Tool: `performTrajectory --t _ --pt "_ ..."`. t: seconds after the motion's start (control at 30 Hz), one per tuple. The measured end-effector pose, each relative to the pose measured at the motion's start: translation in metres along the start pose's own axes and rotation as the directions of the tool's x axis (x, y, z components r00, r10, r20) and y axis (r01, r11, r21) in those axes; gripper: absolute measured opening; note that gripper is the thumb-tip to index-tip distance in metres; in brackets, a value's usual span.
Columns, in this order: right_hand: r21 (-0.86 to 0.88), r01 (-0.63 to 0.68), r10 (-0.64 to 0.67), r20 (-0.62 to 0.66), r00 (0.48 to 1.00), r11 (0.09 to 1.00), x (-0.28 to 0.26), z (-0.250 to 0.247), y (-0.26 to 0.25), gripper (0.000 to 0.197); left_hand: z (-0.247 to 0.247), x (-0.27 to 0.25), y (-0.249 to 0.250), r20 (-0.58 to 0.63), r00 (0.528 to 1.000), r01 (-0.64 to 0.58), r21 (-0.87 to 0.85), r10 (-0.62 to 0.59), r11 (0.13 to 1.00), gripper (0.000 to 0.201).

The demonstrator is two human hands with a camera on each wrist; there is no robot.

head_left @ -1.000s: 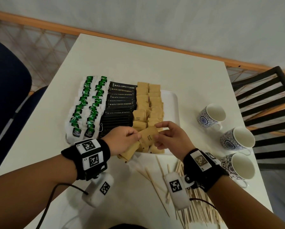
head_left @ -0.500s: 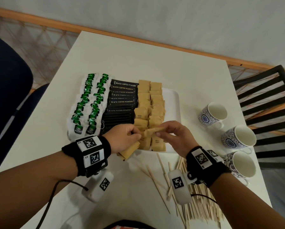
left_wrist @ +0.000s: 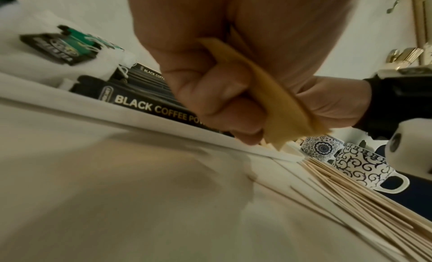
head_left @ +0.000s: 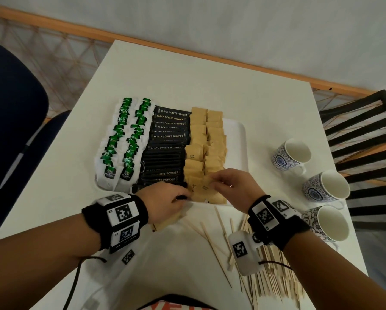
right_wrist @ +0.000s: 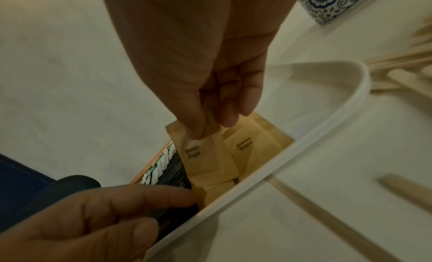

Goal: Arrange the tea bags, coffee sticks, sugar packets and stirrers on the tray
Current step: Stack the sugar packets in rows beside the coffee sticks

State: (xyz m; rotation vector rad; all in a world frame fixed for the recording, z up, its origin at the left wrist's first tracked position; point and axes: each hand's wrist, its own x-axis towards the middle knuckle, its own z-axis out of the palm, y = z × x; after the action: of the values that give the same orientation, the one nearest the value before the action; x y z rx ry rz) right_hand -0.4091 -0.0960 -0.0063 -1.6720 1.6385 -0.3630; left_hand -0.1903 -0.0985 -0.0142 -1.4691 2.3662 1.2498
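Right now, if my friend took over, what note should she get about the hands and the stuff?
Right hand: pinching one brown sugar packet over the near end of the sugar rows.
Left hand: gripping spare sugar packets at the tray's near edge.
Tray: tea bags at the left, black coffee sticks in the middle, sugar rows to their right.
Done: tea and coffee laid in rows.
Left: set down the held packets, then add the wooden stirrers, which lie on the table.
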Motion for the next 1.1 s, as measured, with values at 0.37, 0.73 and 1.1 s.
performTrajectory --t 0.37,0.73,1.1 --pt "-0.266 0.048 -0.031 0.069 0.997 0.963 0.013 0.009 -0.022 0.023 -0.009 0.002 -0.006 -0.133 0.988 0.045 -0.219 -0.076 0.975 0.016" --pt "-0.293 0.084 -0.077 0.033 0.996 0.952 0.023 0.022 -0.016 0.019 -0.035 0.000 -0.014 0.021 0.967 0.229 -0.521 -0.255 0.823 0.026" --pt "0.112 0.095 -0.087 -0.075 0.993 0.989 0.009 0.018 -0.019 0.013 -0.030 0.006 -0.003 -0.023 0.984 0.095 -0.770 -0.176 0.630 0.035"
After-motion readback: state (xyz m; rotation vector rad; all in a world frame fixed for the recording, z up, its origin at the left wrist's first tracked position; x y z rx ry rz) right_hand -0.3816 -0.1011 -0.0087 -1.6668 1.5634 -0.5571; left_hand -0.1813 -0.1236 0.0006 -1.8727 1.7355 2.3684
